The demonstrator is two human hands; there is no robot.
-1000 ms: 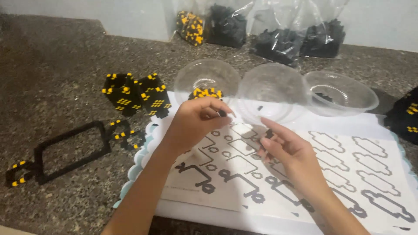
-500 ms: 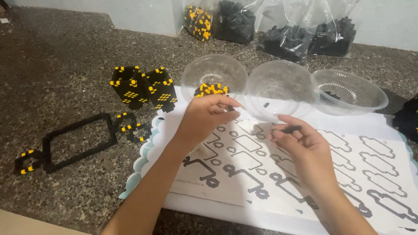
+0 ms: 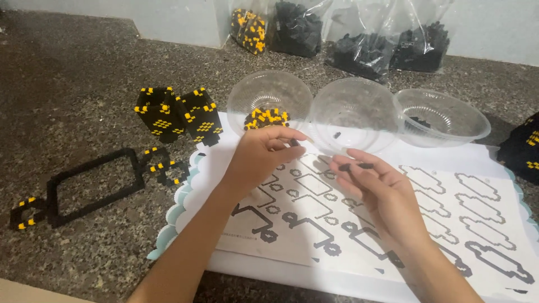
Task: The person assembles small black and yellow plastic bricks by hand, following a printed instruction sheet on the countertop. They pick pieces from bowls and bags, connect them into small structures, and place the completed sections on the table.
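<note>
On the speckled stone counter (image 3: 78, 73), two black blocks with yellow dots (image 3: 177, 115) stand left of the work sheet, and a flat black frame with yellow-tipped ends (image 3: 84, 188) lies further left. Along the back wall sit four clear bags (image 3: 337, 33) of small pieces — one mixed yellow and black, the rest black. Another black-and-yellow block (image 3: 522, 148) shows at the right edge.

A white pattern sheet (image 3: 449, 202) printed with black outlines lies on a scalloped pale-blue mat (image 3: 168, 230); both forearms cross over it and hide part of the patterns.

The right hand (image 3: 376, 188) pinches a small black piece (image 3: 355, 166) between thumb and fingertips, held just above the sheet, in front of the middle bowl. The left hand (image 3: 264, 151) is curled, fingertips drawn together near a tiny dark bit; whether it grips anything cannot be told.

Three clear plastic bowls stand in a row behind the hands: the left bowl (image 3: 269, 92) holds yellow-and-black pieces, the middle bowl (image 3: 353, 109) one or two black bits, the right bowl (image 3: 441, 115) a few black pieces.
</note>
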